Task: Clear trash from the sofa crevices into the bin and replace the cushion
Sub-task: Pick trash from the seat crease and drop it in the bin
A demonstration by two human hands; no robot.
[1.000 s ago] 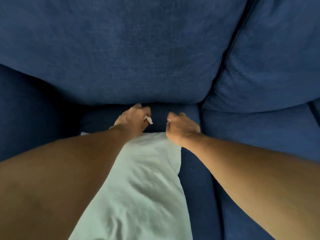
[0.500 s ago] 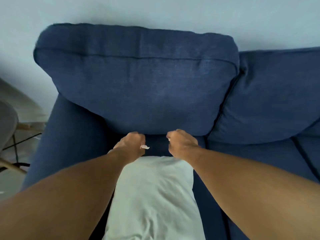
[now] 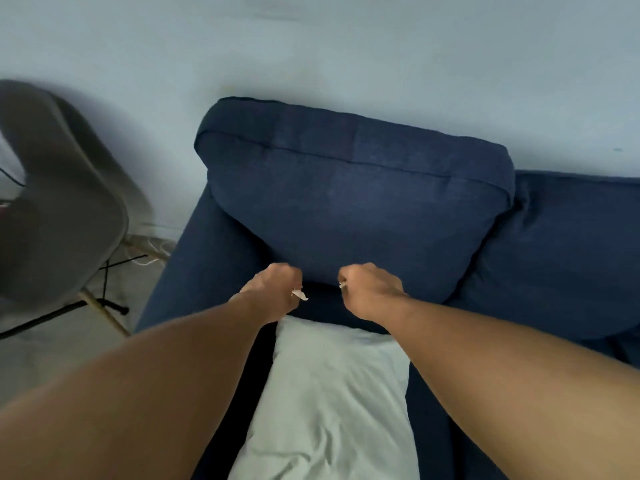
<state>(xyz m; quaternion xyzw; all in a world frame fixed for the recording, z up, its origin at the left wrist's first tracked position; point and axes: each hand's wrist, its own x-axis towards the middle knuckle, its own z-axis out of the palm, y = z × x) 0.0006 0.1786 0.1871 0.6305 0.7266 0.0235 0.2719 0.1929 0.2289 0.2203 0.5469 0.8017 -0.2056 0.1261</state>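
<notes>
My left hand (image 3: 273, 289) is closed on a small white scrap of trash (image 3: 300, 294) that sticks out past the fingers. My right hand (image 3: 367, 289) is also closed, with a tiny white bit (image 3: 342, 285) showing at its fingertips. Both fists hover over the crevice at the foot of the blue back cushion (image 3: 353, 199) of the sofa. A pale light-green cushion (image 3: 332, 403) lies on the seat below my forearms. The bin is out of view.
The sofa's left arm (image 3: 194, 271) runs beside my left hand. A second back cushion (image 3: 561, 244) sits to the right. A grey chair (image 3: 59, 202) with thin legs and a cable stands on the floor at left, against the pale wall.
The view has lifted and pulled back, so the sofa's top edge, the wall and the chair have come into view. Both hands stay closed on their scraps, raised off the crevice.
</notes>
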